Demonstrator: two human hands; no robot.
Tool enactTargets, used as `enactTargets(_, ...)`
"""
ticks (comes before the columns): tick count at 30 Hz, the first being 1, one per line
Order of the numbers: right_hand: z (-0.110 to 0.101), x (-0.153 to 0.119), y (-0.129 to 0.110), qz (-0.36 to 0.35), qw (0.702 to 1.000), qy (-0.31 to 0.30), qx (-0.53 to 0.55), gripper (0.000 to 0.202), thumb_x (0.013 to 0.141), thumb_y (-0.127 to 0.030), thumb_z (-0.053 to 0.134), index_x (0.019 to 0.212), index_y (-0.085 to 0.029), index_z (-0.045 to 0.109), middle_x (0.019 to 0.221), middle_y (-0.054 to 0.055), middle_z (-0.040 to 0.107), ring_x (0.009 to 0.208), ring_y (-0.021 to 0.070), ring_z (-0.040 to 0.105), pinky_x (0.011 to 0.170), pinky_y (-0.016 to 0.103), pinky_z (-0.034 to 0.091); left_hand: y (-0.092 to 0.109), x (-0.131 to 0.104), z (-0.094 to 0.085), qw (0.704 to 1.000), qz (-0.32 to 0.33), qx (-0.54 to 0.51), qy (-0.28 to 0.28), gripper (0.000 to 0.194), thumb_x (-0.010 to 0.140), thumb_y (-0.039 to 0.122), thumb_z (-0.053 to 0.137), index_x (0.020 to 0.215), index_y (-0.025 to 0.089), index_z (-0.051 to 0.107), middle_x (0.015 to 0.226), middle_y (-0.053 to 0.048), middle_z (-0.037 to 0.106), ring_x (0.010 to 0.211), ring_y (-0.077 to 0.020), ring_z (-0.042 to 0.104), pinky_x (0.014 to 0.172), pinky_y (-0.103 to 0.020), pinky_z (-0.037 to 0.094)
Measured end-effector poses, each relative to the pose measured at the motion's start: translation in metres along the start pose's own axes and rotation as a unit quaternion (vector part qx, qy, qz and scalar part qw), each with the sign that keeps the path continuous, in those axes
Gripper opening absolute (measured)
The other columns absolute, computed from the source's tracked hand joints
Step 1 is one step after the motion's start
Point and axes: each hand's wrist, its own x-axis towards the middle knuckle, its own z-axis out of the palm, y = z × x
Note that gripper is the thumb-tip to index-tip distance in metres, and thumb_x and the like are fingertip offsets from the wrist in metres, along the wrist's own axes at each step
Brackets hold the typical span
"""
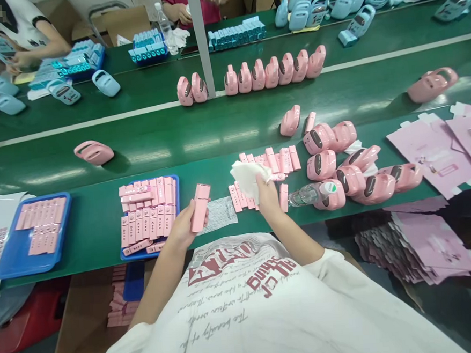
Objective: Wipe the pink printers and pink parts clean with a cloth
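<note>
My left hand [182,226] is closed around a pink rectangular stick-shaped part [201,207], held upright above the bench. In my right hand [267,198] is a white cloth [248,175], gripped at its right side. Under and behind the cloth lie several pink parts of the same kind [285,159], in rows. Left of my left hand, a blue tray [177,194] holds stacked pink parts with small dark round marks. A bubble-wrap sheet [222,214] lies flat between my hands.
Pink handled casings [321,165] and a clear plastic bottle [301,195] stand at right, beside flat pink cartons [423,152]. Another blue tray [11,265] lies far left. Casings sit along the green conveyor [152,134]. Co-workers' hands [181,13] show across it, near blue parts.
</note>
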Motion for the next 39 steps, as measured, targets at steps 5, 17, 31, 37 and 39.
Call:
enactTargets(5,0.032,-0.035,0.008,-0.317,0.865,-0.332,-0.201,0.050,0.093,-0.052,0.036,0.121,-0.020,0.061,0.123,0.011,0.065,0.126,0.0216,0.052,0.111,0.042,0.034,0.006,-0.003,0.033,0.995,-0.015,-0.093,-0.026,0.068,0.079,0.077,0.036,0.094,0.016,0.061,0.057,-0.001,0.054,0.043,-0.0103,0.045,0.037,-0.024,0.033)
enactTargets(17,0.025,-0.026,0.016,-0.412,0.756,-0.406,-0.307,0.054,0.096,-0.044,0.030,0.138,-0.014,0.044,0.148,0.015,0.040,0.146,0.0220,0.017,0.117,0.048,0.016,0.005,-0.009,0.045,0.989,-0.065,-0.127,-0.032,0.052,0.084,0.067,0.043,0.075,0.016,0.054,0.047,0.003,0.046,0.032,-0.0074,0.040,0.031,-0.020,0.033)
enactTargets(31,0.011,-0.018,0.036,0.062,0.963,-0.224,-0.133,0.059,0.076,-0.068,0.047,0.099,-0.015,0.059,0.060,-0.001,0.058,0.049,0.0141,0.054,0.047,0.026,0.045,-0.048,0.007,0.058,0.988,-0.098,0.077,-0.090,0.062,0.087,0.064,0.034,0.096,0.010,0.063,0.073,-0.012,0.069,0.053,-0.0155,0.063,0.052,-0.028,0.051)
enactTargets(37,-0.040,0.058,0.008,-0.020,0.845,-0.076,-0.528,0.042,0.083,-0.046,0.050,0.109,-0.013,0.056,0.092,0.014,0.066,0.090,0.0272,0.063,0.080,0.040,0.048,-0.059,0.012,-0.001,0.967,-0.007,0.242,0.078,0.033,0.076,0.032,0.064,0.104,0.014,0.064,0.110,-0.011,0.067,0.098,-0.0202,0.064,0.085,-0.031,0.051)
enactTargets(39,-0.056,0.082,0.002,0.019,0.784,-0.036,-0.619,0.044,0.087,-0.045,0.046,0.113,-0.012,0.056,0.096,0.018,0.066,0.092,0.0302,0.063,0.079,0.042,0.048,-0.060,0.011,-0.041,0.946,-0.004,0.272,0.174,0.033,0.082,0.030,0.054,0.110,0.013,0.061,0.115,-0.012,0.065,0.101,-0.0196,0.062,0.086,-0.032,0.050)
